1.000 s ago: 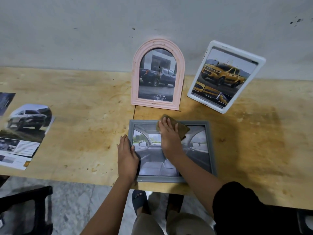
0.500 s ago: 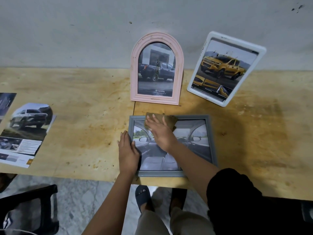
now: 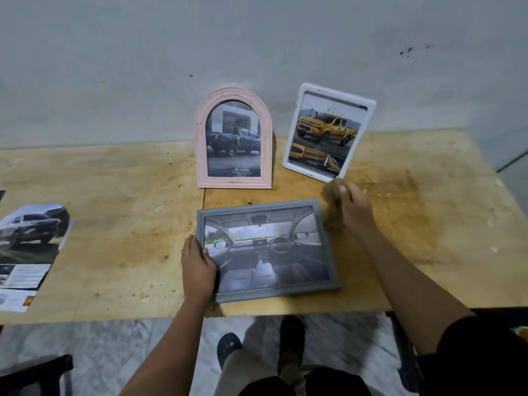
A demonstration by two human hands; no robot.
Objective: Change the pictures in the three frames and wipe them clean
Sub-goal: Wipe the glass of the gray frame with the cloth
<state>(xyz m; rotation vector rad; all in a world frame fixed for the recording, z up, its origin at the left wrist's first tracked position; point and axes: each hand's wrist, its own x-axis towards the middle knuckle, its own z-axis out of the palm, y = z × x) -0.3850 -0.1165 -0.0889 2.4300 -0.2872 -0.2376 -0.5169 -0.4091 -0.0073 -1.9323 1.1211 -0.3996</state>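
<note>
I see the left hand (image 3: 197,267) pressing flat, fingers straight, on the grey frame (image 3: 258,204) on the table (image 3: 114,224). The right hand (image 3: 355,212) clutches a brown cloth (image 3: 331,205) just beside the frame.

Grey frame (image 3: 267,292), pink frame (image 3: 200,155), white frame (image 3: 337,94), brown cloth (image 3: 331,207)

Blurred cloth (image 3: 333,207); brochure (image 3: 31,238) partly off left edge.

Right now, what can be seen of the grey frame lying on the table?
The grey frame is a landscape rectangle with a matte moulded border, holding a photo of a car interior. It lies flat, face up, slightly skewed, near the front edge of the table. The left hand rests on its left border, thumb on the picture. The cloth in the right hand hangs by its upper right corner; contact unclear.
</note>
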